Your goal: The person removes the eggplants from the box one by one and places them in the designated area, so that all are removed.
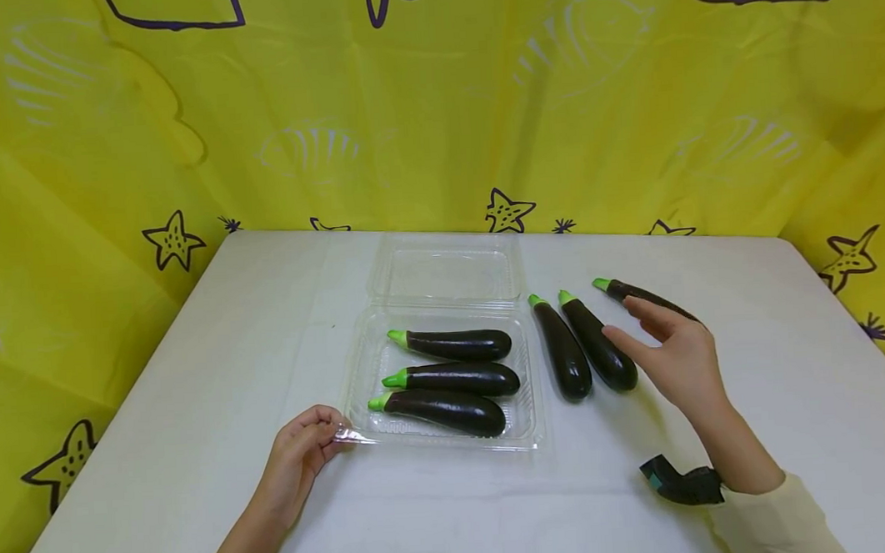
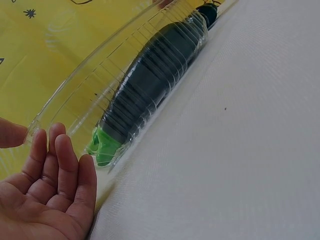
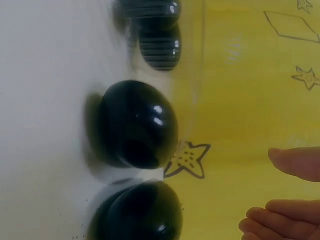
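Observation:
My left hand [image 1: 302,455] pinches the near left corner of a clear plastic clamshell box [image 1: 529,426] between thumb and fingers. The left wrist view shows the thumb on top of the rim [image 2: 65,85] and the fingers below it. Inside the box lie three dark eggplants [image 1: 450,412] side by side, green stems pointing left. My right hand [image 1: 680,360] is held over the table with thumb and fingers spread apart, nothing between them. Beside it lie two eggplants [image 1: 564,349] close together, and a third eggplant [image 1: 642,293] is partly hidden behind its fingers.
The box's lid [image 1: 442,272] is folded back flat, away from me. White cloth covers the table [image 1: 228,338]. A yellow curtain [image 1: 433,101] with starfish and fish drawings hangs around the back and sides. A black band [image 1: 682,483] sits at the right wrist.

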Demonstrator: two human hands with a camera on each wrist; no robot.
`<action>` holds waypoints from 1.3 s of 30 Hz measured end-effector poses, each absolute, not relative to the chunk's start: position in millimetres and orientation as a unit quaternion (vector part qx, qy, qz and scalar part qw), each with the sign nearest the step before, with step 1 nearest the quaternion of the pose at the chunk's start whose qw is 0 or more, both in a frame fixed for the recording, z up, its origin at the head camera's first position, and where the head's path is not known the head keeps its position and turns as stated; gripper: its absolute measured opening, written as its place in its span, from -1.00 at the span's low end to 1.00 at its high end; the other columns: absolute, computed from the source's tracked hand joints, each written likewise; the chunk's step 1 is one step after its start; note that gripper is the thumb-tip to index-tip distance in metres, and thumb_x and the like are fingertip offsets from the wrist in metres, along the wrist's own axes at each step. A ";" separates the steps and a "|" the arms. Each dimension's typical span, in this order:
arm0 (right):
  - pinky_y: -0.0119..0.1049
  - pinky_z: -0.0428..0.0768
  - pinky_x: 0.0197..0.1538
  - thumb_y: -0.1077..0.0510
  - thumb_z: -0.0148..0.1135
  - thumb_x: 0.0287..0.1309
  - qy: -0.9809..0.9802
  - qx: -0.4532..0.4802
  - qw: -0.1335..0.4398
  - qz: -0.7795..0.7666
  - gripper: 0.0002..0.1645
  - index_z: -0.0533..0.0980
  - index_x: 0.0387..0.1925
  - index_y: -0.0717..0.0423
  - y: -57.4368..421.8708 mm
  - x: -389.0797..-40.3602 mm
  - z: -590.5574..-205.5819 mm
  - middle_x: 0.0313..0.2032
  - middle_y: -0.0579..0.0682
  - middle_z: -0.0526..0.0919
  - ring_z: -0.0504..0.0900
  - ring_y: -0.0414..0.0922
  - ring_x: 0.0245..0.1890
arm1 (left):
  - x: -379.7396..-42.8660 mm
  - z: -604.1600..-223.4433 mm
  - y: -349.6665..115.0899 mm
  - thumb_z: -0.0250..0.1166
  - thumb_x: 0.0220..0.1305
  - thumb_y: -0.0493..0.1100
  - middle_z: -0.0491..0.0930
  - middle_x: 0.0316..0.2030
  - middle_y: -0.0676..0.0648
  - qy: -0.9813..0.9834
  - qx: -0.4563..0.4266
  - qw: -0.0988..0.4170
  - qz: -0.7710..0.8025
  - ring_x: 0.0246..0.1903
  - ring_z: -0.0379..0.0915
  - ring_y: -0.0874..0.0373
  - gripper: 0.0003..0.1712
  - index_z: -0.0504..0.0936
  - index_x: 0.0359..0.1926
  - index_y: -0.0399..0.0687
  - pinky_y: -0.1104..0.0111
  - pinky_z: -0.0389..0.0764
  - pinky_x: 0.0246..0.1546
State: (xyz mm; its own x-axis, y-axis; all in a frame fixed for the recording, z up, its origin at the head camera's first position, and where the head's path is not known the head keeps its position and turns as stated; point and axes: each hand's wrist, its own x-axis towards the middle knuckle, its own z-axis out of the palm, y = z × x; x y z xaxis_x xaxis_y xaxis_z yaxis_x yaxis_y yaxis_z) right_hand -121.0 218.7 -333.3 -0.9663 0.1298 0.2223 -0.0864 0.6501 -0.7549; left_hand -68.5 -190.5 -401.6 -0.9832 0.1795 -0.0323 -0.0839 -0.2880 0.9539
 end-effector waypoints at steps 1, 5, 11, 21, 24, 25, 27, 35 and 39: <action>-0.64 0.38 -0.05 0.04 0.34 0.01 -0.899 -0.007 0.131 0.417 -0.35 0.44 0.10 0.29 217.3 -120.3 -332.2 0.02 0.20 0.52 0.46 0.12 0.04 | -68.5 -401.5 -190.3 -0.07 0.22 -0.40 0.51 -0.38 -0.02 0.590 0.041 0.082 0.802 -0.37 0.48 0.22 -0.78 0.50 -0.39 -0.17 0.39 0.54 -0.24; -0.67 0.37 -0.07 0.03 0.34 0.01 -0.899 0.003 0.125 0.419 -0.35 0.43 0.10 0.28 212.4 -117.5 -329.2 0.03 0.19 0.52 0.46 0.12 0.03 | -68.3 -401.3 -190.1 -0.07 0.22 -0.40 0.51 -0.38 -0.02 0.590 0.041 0.081 0.802 -0.38 0.48 0.22 -0.78 0.50 -0.39 -0.18 0.40 0.54 -0.24; -0.72 0.33 -0.10 0.07 0.36 -0.01 -0.900 0.030 0.121 0.417 -0.37 0.45 0.09 0.27 203.2 -111.5 -328.8 0.01 0.16 0.53 0.49 0.10 0.02 | -68.5 -401.0 -190.1 -0.07 0.22 -0.40 0.50 -0.38 -0.03 0.592 0.040 0.081 0.801 -0.37 0.48 0.22 -0.78 0.50 -0.39 -0.17 0.40 0.54 -0.24; -0.64 0.35 -0.02 0.13 0.38 -0.04 -0.895 0.062 0.114 0.426 -0.39 0.45 0.08 0.27 190.1 -106.8 -325.4 0.02 0.14 0.53 0.49 0.05 0.03 | -68.7 -401.3 -189.9 -0.07 0.22 -0.41 0.51 -0.38 -0.03 0.591 0.040 0.080 0.802 -0.37 0.49 0.21 -0.78 0.50 -0.40 -0.18 0.39 0.55 -0.23; -0.44 0.42 0.03 0.10 0.37 -0.03 -0.896 0.073 0.107 0.424 -0.39 0.46 0.08 0.25 184.4 -105.7 -325.5 0.03 0.14 0.53 0.48 0.05 0.03 | -68.6 -401.4 -190.0 -0.07 0.22 -0.40 0.51 -0.38 -0.03 0.591 0.040 0.080 0.802 -0.37 0.49 0.21 -0.78 0.51 -0.39 -0.18 0.38 0.55 -0.23; -0.37 0.43 0.04 0.10 0.37 -0.03 -0.896 0.076 0.105 0.424 -0.40 0.47 0.07 0.24 182.3 -105.4 -325.5 0.03 0.13 0.53 0.48 0.04 0.04 | -68.7 -401.4 -190.0 -0.07 0.23 -0.40 0.51 -0.38 -0.03 0.591 0.040 0.080 0.802 -0.37 0.49 0.21 -0.78 0.51 -0.40 -0.18 0.38 0.55 -0.23; -0.23 0.43 0.03 0.10 0.38 -0.03 -0.895 0.083 0.103 0.425 -0.40 0.47 0.07 0.24 177.7 -105.0 -325.5 0.02 0.14 0.54 0.49 0.05 0.03 | -68.6 -401.2 -189.8 -0.07 0.23 -0.40 0.51 -0.38 -0.03 0.593 0.038 0.080 0.801 -0.37 0.49 0.21 -0.78 0.51 -0.40 -0.18 0.38 0.55 -0.23; -0.13 0.50 -0.04 0.15 0.41 -0.08 -0.895 0.136 0.075 0.418 -0.46 0.52 0.00 0.24 157.8 -102.1 -330.8 -0.05 0.08 0.59 0.54 0.03 -0.04 | -68.5 -400.5 -189.4 -0.06 0.21 -0.40 0.50 -0.39 -0.04 0.600 0.029 0.079 0.796 -0.38 0.48 0.21 -0.80 0.50 -0.40 -0.20 0.38 0.55 -0.23; -0.14 0.51 -0.04 0.11 0.41 -0.09 -0.895 0.173 0.046 0.409 -0.46 0.54 -0.02 0.23 145.6 -101.0 -336.2 -0.07 0.03 0.60 0.53 -0.04 -0.02 | -68.6 -400.6 -189.4 -0.06 0.21 -0.40 0.50 -0.39 -0.04 0.601 0.028 0.078 0.795 -0.38 0.48 0.21 -0.80 0.50 -0.41 -0.19 0.38 0.55 -0.24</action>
State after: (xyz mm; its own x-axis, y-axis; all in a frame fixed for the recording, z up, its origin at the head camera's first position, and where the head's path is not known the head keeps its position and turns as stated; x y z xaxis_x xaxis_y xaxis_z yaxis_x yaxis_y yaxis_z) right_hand -101.0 145.6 -336.2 -0.9362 -0.2710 0.2237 -0.3465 0.6061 -0.7159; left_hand -68.6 -189.4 -400.6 -0.9863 0.1574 -0.0502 -0.0911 -0.2648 0.9600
